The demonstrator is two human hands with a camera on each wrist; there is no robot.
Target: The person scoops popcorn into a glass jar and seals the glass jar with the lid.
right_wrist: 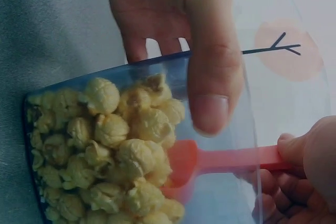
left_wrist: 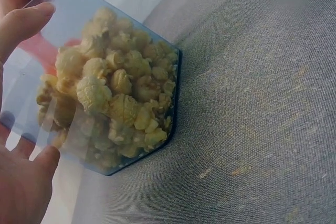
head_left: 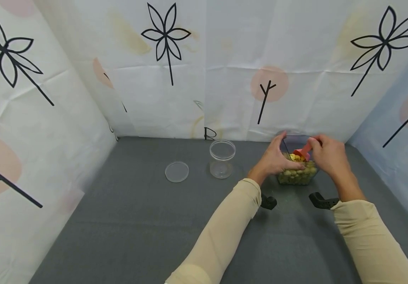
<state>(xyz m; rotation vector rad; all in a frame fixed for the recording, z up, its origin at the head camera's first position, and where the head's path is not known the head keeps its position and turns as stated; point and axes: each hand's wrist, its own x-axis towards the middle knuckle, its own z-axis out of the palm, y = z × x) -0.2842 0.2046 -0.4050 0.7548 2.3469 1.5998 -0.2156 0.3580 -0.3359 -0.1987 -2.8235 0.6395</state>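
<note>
A clear square-sided container (head_left: 298,177) holding popcorn (left_wrist: 113,95) stands on the table at the right in the head view. My left hand (head_left: 276,157) grips it from the left, with the thumb across the near wall and the fingers along the side. My right hand (head_left: 332,156) pinches the handle of a red-pink scoop (right_wrist: 231,159) at the container's top. The scoop's bowl is inside, against the popcorn; in the right wrist view part of it is hidden behind the pieces.
A clear round jar (head_left: 221,161) without a lid stands left of the container. Further left a clear round lid (head_left: 176,172) lies flat on the grey table (head_left: 147,232). A patterned cloth (head_left: 225,90) rises behind and at both sides.
</note>
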